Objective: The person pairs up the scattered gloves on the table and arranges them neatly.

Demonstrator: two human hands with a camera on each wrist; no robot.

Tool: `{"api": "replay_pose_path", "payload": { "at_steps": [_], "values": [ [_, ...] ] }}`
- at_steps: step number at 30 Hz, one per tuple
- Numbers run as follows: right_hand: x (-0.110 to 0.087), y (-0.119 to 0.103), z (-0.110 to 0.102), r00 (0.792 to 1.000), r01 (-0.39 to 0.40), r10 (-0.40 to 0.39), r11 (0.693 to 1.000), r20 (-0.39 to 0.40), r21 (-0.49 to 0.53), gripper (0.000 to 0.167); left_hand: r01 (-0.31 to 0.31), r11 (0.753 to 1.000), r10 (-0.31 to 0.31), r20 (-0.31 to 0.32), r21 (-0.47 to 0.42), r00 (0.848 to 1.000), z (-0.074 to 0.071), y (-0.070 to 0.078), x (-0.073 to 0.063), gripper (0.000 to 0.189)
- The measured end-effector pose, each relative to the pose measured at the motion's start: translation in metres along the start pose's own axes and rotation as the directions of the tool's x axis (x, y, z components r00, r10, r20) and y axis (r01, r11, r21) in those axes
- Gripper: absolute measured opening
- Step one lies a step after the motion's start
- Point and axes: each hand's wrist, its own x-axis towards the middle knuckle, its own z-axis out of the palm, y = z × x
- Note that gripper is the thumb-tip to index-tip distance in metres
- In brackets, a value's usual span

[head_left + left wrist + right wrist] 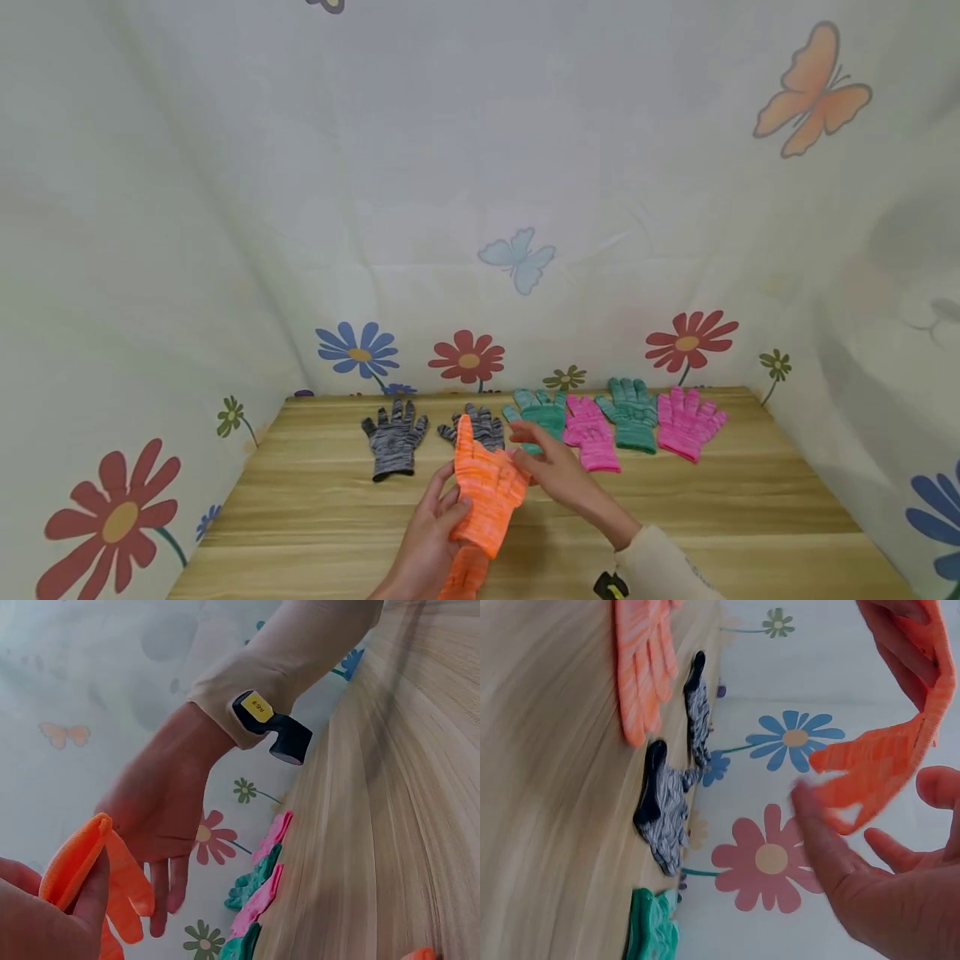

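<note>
My left hand (426, 533) grips an orange knitted glove (491, 492) near its cuff, the thumb on the front. The glove is held up above the table. Beside its finger end is my right hand (566, 479); in the right wrist view its fingers (829, 859) are spread, with nothing pinched between them. A second orange glove (467, 571) lies on the table below the left hand, partly out of frame; the right wrist view shows its fingers too.
On the wood-grain table (300, 533), a row of gloves lies at the back: a grey-black glove (394, 442), another grey-black glove (483, 425) partly covered, green gloves (636, 417) and pink gloves (688, 421). Behind hangs a flowered cloth (420, 275).
</note>
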Motion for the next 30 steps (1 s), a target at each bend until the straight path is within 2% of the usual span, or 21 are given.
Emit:
{"api": "replay_pose_path", "payload": {
  "at_steps": [4,12,20,26,30],
  "values": [
    [0.003,-0.001,-0.002,0.999,-0.035,0.034,0.992,0.007,0.124,0.049,0.011,1.0,-0.011,0.007,0.006,1.0,-0.002,0.001,0.001,0.068],
    [0.002,-0.007,-0.003,0.999,-0.046,0.049,0.985,-0.013,0.169,0.043,0.026,0.999,-0.027,0.023,0.02,0.999,-0.009,-0.002,0.002,0.067],
    [0.002,-0.01,0.006,0.997,-0.001,0.013,0.988,-0.076,0.153,0.033,0.072,0.996,-0.074,0.033,0.057,0.997,-0.018,-0.001,-0.003,0.069],
    [0.004,-0.011,0.01,0.994,0.028,-0.015,0.992,-0.106,0.124,0.03,0.07,0.992,-0.074,0.04,0.107,0.996,-0.024,-0.001,-0.006,0.072],
    [0.003,-0.01,0.012,0.994,0.032,-0.022,0.995,-0.106,0.095,0.03,0.11,0.984,-0.118,0.048,0.139,0.992,-0.029,-0.001,-0.007,0.076]
  ]
}}
